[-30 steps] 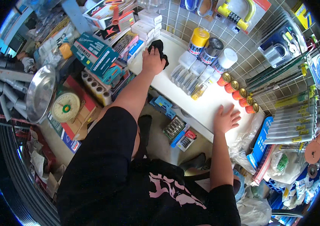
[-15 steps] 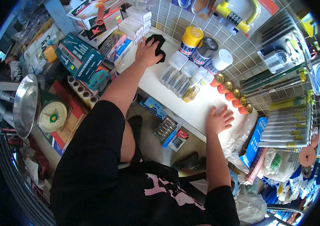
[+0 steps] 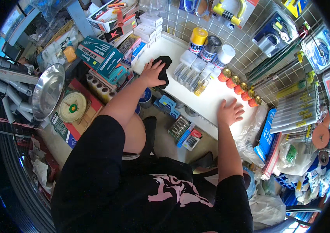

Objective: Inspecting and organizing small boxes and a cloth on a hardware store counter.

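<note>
A white shelf (image 3: pixel 207 103) runs diagonally in front of me. My left hand (image 3: pixel 151 74) lies over a black cloth (image 3: pixel 165 66) on its left part, fingers spread across it, close to the front edge. Toward the right end, my right hand (image 3: pixel 230 112) rests flat with its fingers apart, holding nothing. Small red cans with gold lids (image 3: pixel 241 88) stand in a row just behind it. Between my hands are clear packs of small flat pieces (image 3: pixel 188 77) and a little yellow bottle (image 3: pixel 201 87).
Spray cans with yellow (image 3: pixel 199 35), black and white caps stand against the tiled wall. White boxes (image 3: pixel 149 29) and a green screwdriver box (image 3: pixel 99 56) are stacked at the left, near a dial scale (image 3: pixel 72 106). Clear plastic wrap (image 3: pixel 252 136) lies at the right end.
My left hand has drawn the black cloth back toward the shelf's front edge. My right hand stays on the shelf. The whole view has shifted slightly.
</note>
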### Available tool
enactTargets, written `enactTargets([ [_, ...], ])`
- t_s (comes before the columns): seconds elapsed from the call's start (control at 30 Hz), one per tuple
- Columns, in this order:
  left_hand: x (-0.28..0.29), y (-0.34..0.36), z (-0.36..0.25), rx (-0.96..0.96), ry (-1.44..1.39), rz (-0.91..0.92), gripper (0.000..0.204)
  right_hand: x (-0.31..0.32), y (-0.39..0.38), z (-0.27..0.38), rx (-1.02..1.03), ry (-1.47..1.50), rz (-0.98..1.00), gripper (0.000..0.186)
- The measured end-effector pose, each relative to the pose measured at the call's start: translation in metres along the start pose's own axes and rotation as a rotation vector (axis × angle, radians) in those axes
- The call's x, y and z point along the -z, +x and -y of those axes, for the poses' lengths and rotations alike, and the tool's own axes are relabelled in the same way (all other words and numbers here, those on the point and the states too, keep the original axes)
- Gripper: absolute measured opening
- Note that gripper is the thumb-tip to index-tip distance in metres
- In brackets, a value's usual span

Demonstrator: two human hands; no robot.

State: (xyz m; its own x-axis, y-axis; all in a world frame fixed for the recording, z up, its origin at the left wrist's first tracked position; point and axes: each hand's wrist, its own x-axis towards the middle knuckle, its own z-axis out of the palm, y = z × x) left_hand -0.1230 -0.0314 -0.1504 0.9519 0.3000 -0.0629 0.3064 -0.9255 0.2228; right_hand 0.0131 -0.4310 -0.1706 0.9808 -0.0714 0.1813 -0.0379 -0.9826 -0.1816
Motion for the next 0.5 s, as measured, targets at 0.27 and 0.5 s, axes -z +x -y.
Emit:
enactTargets([
  [0.27, -0.006, -0.033, -0.072, 0.25, -0.007, 0.015, 0.096, 0.001, -0.001, -0.001, -0.015, 0.003, -0.005, 0.079],
  [0.5, -0.034, -0.06, -0.118, 0.287, -0.058, -0.11, 0.089, 0.002, -0.002, 0.0, -0.008, -0.006, -0.004, 0.079],
])
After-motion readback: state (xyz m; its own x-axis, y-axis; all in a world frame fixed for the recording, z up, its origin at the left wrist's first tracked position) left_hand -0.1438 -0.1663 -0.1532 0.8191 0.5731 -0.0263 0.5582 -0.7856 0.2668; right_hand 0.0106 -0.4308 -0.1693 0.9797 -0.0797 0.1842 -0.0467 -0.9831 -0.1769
